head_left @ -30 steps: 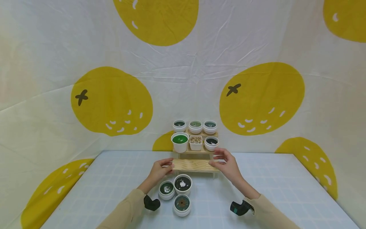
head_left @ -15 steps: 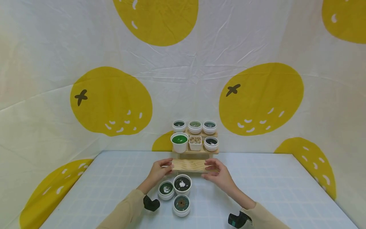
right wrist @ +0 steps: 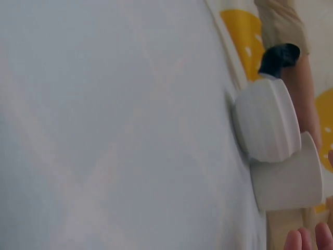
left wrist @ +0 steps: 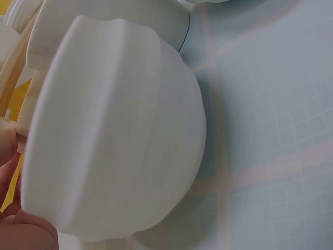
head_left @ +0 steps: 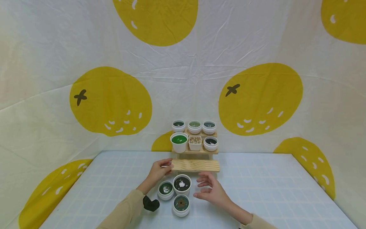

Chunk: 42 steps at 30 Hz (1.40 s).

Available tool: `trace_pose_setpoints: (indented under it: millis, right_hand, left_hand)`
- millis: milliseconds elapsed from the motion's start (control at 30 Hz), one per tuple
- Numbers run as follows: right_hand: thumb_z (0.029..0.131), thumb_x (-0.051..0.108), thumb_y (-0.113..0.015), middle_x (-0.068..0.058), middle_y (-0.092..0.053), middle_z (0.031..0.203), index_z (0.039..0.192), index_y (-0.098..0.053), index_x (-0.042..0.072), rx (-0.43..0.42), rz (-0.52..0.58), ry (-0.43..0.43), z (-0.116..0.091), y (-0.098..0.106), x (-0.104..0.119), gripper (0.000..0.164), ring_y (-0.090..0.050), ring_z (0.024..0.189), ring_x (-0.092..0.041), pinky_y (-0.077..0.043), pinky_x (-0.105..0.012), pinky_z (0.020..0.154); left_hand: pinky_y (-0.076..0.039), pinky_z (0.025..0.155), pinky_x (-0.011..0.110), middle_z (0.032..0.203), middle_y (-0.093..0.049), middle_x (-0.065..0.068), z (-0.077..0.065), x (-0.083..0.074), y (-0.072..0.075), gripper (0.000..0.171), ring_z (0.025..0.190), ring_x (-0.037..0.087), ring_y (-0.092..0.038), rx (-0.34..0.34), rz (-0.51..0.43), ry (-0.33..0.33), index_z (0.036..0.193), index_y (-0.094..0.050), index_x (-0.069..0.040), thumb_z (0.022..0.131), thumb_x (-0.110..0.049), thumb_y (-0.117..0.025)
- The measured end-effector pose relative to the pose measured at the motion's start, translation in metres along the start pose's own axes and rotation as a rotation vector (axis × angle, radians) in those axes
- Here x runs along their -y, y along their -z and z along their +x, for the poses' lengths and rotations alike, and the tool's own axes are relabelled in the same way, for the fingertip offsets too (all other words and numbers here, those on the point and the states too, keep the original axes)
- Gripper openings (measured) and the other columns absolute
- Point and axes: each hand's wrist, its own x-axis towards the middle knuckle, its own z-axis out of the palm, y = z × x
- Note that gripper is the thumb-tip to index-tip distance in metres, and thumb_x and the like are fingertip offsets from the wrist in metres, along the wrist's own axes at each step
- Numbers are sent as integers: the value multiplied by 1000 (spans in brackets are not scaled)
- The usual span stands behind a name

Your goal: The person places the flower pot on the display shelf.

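Note:
My left hand (head_left: pixel 156 171) pinches the left end of the lowest step of a wooden stepped stand (head_left: pixel 197 165); in the left wrist view its thumb (left wrist: pixel 6 145) lies against the wood. My right hand (head_left: pixel 213 192) is held over the table with fingers apart and nothing in them. Between the hands stand three small white pots: a taller one with a black top (head_left: pixel 182 190), one with a dark green top (head_left: pixel 166 190) and one with a teal top (head_left: pixel 181 205). A ribbed white pot (left wrist: pixel 114 130) fills much of the left wrist view.
The upper steps bear several more pots, among them a bright green-topped cup (head_left: pixel 179 143) and a square pot of pale granules (head_left: pixel 195 143). A pale blue checked cloth (head_left: pixel 271 190) covers the table. Behind hangs a white curtain (head_left: pixel 183 95) with yellow fruit prints.
My right hand has left the right end of the stand's lowest step and come toward me and leftward, near the front pots. My left hand has stayed at the left end.

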Motion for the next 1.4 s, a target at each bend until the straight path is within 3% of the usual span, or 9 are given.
trace_pose_setpoints:
  millis: [367, 633, 933, 1400]
  right_hand:
    - [74, 9, -81, -25, -57, 118, 126, -45, -1, 90, 19, -10, -14, -14, -1, 65, -60, 105, -32, -57, -27, 84]
    - [74, 11, -82, -19, -57, 119, 126, -46, 0, 146, 40, -11, -22, -28, 0, 64, -59, 101, -16, -57, -25, 83]
    - [70, 15, -85, -12, -56, 112, 121, -49, 2, 135, 13, -23, -25, -41, -5, 64, -58, 95, -10, -57, -22, 84]
    - [69, 7, -84, -13, -58, 115, 120, -51, -2, 105, 71, -30, -25, -51, -4, 61, -57, 98, -9, -55, -15, 85]
  left_hand:
    - [-62, 66, 26, 104, -64, 21, 1, 0, 0, 37, 71, 10, -62, -7, 1, 16, 122, -61, 8, 86, 2, -65]
    - [-61, 66, 26, 104, -64, 20, 2, -1, 0, 37, 70, 10, -62, -8, -4, 22, 122, -61, 7, 86, 2, -65]
    - [-61, 66, 26, 107, -63, 24, -2, -2, 0, 39, 71, 9, -61, -2, 6, 6, 124, -59, 9, 87, 1, -65]
    - [-62, 66, 29, 105, -63, 24, -1, 0, -1, 38, 73, 12, -62, -13, -18, -13, 122, -59, 11, 86, 3, -65]
